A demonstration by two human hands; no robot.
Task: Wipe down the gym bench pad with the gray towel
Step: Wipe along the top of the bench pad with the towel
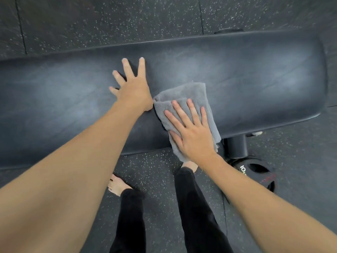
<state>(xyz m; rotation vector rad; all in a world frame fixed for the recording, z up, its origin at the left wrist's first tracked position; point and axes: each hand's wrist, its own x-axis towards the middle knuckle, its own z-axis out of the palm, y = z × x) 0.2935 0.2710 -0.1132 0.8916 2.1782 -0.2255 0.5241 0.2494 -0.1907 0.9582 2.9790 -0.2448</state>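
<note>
A long dark bench pad (pixel 255 79) runs across the view from left to right. The folded gray towel (pixel 193 95) lies on the pad near its front edge, with one end hanging over that edge. My right hand (pixel 191 132) presses flat on the towel, fingers spread and pointing away from me. Just left of the towel, my left hand (pixel 133 86) rests flat on the bare pad with its fingers apart and nothing in it.
Speckled black rubber floor (pixel 109 21) surrounds the bench. A black bench leg (pixel 237 146) and a weight plate (pixel 259 175) lie on the floor under my right forearm. My bare feet (pixel 116 186) in black trousers stand close to the bench's front edge.
</note>
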